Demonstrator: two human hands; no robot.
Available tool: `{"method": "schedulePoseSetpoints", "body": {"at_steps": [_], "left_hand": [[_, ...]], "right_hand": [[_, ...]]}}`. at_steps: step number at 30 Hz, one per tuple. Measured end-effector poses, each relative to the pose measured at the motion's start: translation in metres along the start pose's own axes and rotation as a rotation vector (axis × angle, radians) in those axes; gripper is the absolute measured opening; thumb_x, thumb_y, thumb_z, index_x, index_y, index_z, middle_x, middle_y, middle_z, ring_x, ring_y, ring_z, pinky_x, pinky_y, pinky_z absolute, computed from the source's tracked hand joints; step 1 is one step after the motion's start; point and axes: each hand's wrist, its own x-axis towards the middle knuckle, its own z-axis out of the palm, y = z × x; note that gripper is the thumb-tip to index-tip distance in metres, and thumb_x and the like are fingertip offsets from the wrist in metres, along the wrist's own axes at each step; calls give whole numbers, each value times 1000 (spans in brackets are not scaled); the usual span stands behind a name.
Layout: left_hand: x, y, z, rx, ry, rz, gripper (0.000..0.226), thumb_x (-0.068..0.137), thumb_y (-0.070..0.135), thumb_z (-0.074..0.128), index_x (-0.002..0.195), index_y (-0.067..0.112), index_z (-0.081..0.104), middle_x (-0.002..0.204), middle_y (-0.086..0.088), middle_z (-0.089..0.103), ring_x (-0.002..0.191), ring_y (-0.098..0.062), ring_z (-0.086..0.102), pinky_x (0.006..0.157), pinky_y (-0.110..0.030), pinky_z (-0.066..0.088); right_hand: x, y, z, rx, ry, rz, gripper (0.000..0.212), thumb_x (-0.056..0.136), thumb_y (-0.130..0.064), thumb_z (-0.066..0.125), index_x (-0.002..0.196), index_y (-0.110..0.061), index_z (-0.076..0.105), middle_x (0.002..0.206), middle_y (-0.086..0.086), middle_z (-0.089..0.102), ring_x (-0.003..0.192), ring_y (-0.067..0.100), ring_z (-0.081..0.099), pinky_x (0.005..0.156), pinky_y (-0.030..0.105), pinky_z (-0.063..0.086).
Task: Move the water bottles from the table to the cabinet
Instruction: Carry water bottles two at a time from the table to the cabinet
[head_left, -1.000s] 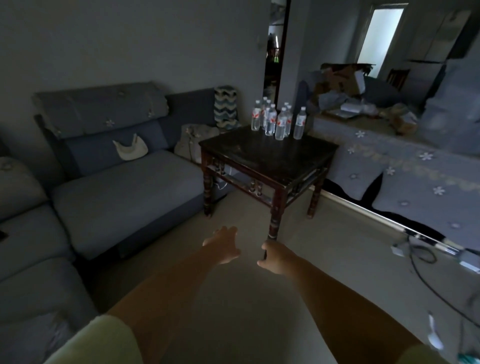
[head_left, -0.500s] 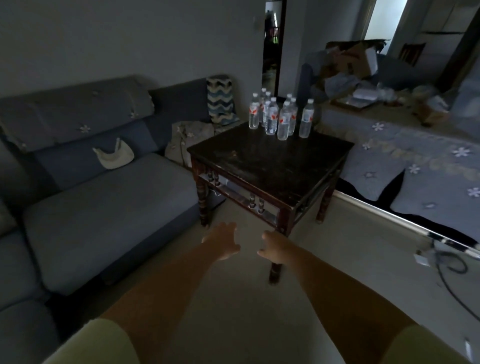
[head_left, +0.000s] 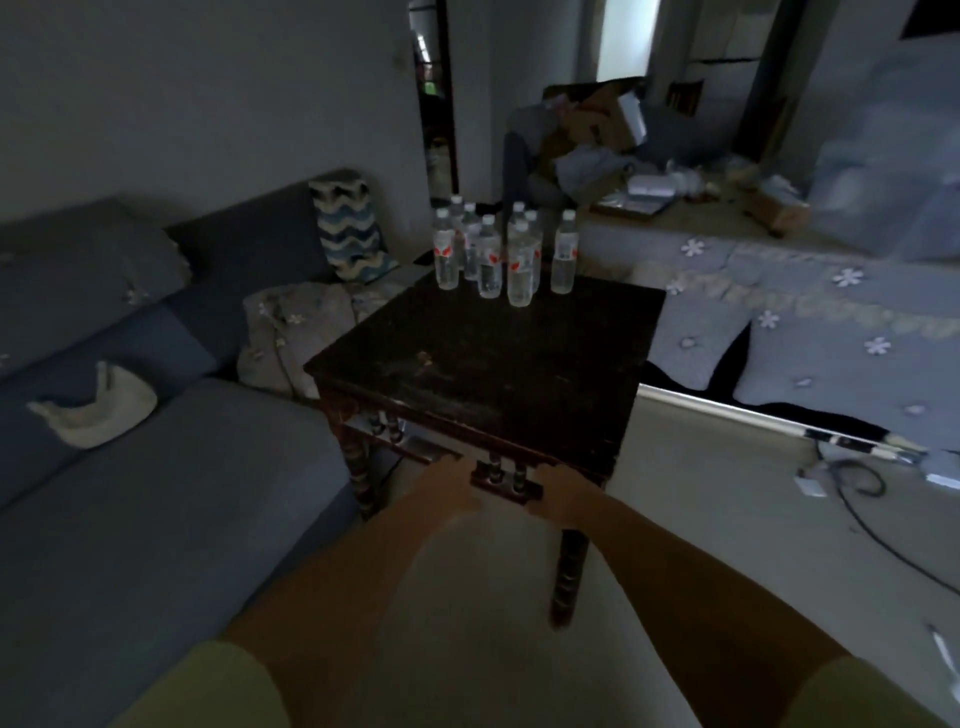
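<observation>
Several clear water bottles (head_left: 493, 254) with red-and-white labels stand in a cluster at the far edge of a dark wooden table (head_left: 519, 374). My left hand (head_left: 449, 486) and my right hand (head_left: 558, 491) reach forward side by side, low, just in front of the table's near edge. Both hands hold nothing. Their fingers are blurred and dim, loosely bent. The bottles stand a full table length beyond my hands. No cabinet shows in this view.
A grey-blue sofa (head_left: 156, 467) runs along the left with a pale cloth (head_left: 93, 413) and a zigzag cushion (head_left: 350, 228). A flowered cover (head_left: 805, 322) drapes furniture on the right. A cable (head_left: 883, 525) lies on the floor. A doorway (head_left: 436, 104) opens behind the table.
I have walked closer to the table; it and the bottles now look larger and nearer. Both hands stay stretched out in front, now reaching the table's near edge.
</observation>
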Motion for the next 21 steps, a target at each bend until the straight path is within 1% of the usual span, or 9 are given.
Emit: {"method": "schedulePoseSetpoints", "body": {"at_steps": [3,6,7,10,12,16,21], "left_hand": [[38,-32,-33,59,-24,84,49,91,23,58,136,11,43,137,-14,46,123,-30,47,99,-35,40],[64,-67,-61,81,-55,139,47,93,28,54,134,12,39,128,-13,44,108,-29,52,87,-38,47],[72,-79,-68,85,-57,142,46,93,28,54,133,12,40,127,-12,44,107,-29,52,86,-38,48],[102,-105,-86,84,-74,116,50,92,29,56,135,11,39,128,-12,45,111,-28,51,92,-40,49],[124,-109,-97,73,-71,120,54,91,30,58,137,12,37,130,-13,44,113,-28,50,94,-39,49],[167,-98,-104,76,-57,190,52,91,33,58,134,12,39,130,-14,43,118,-30,46,96,-39,46],[237,-70,-119,45,-57,227,50,90,33,59,133,13,41,128,-12,45,117,-28,48,97,-39,46]], "right_hand": [[33,-29,-9,41,28,86,50,92,-35,56,133,-8,45,135,16,48,122,30,50,100,36,45],[64,-61,-15,70,41,106,51,93,-36,56,134,-9,43,133,16,46,121,31,50,97,36,44],[73,-72,-16,73,34,99,52,93,-37,56,135,-10,42,133,15,45,120,31,49,97,36,45],[101,-96,-22,82,8,88,54,93,-37,56,138,-12,39,135,14,43,121,31,48,100,40,46],[121,-98,-33,107,35,97,54,93,-36,56,139,-12,39,136,14,42,122,30,48,101,40,45],[158,-80,-61,129,93,136,54,93,-36,56,138,-10,41,136,15,44,122,30,49,99,38,45],[224,-47,-105,174,120,162,56,93,-39,57,140,-12,40,136,12,45,121,29,49,97,37,46]]}}
